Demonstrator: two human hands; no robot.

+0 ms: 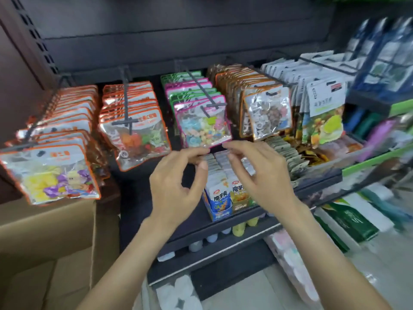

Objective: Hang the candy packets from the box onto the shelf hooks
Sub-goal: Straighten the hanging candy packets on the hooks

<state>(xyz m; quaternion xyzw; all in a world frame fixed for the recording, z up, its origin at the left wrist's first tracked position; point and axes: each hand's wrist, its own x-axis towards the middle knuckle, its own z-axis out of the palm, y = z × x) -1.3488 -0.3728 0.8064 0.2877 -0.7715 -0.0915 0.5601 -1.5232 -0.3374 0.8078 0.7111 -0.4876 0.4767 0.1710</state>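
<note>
Across the dark metal shelf (223,41), rows of flat, glossy candy packets (202,121) hang from thin black wire shelf hooks (202,90), each hook ending in a short crossbar. The packets are clear film with coloured borders, orange at the left, pink and green in the middle, and lumpy sweets show through. Lower left stands the plain brown cardboard box (44,242), matte and creased, its inside not visible from here.

Both hands hover just under the front pink-edged packet. The left hand (176,182) has thumb and fingers loosely curled with a gap between them; the right hand (261,173) is spread and relaxed. Neither grips anything.

My guess is that the slick film is the main hazard: a nudge from below could swing the front packet forward and off the crossbar, or tear its small punched hole. Fingers could also topple the small upright sachets (221,193) standing on the ledge beneath.
</note>
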